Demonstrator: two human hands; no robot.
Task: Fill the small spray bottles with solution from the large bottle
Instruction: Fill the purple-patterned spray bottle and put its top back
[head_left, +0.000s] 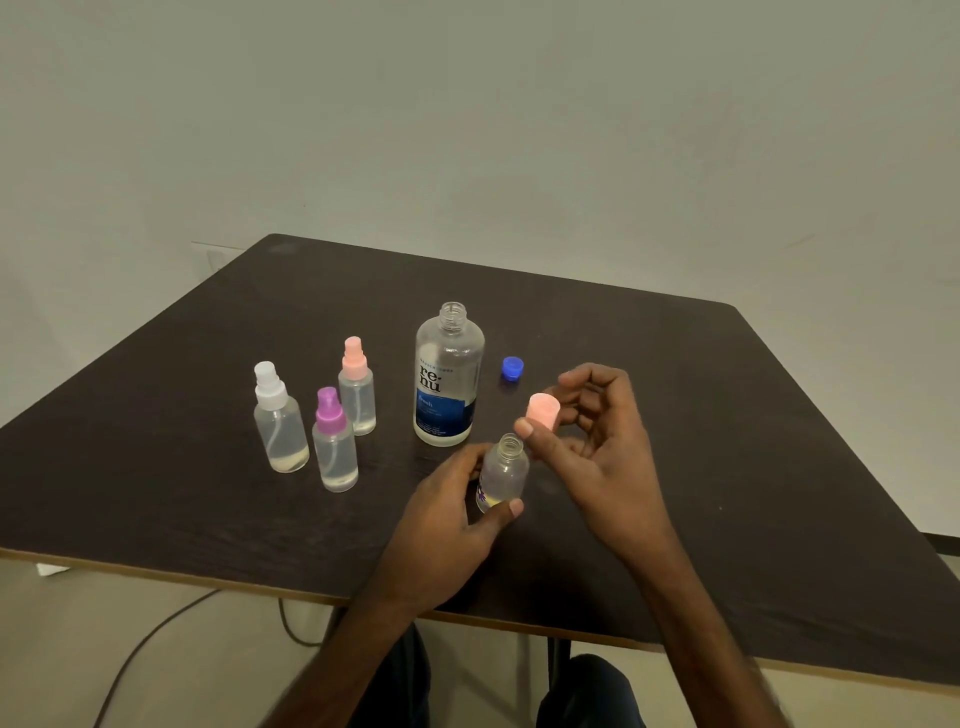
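Note:
My left hand (452, 512) grips a small clear bottle (503, 470) with an open neck, standing on the dark table (208, 395). Just above and to the right of its neck, my right hand (597, 441) pinches a pink cap (543, 411) between thumb and fingers. The large clear bottle (448, 374) with a blue label stands uncapped right behind them. Its blue cap (512, 370) lies on the table to its right. Three capped small spray bottles stand to the left: a white-topped one (278, 418), a purple-topped one (334, 441) and a pink-topped one (357, 387).
The table's front edge (260, 587) runs close to my body. A dark cable (156, 631) lies on the floor below the table at the left. A pale wall stands behind the table.

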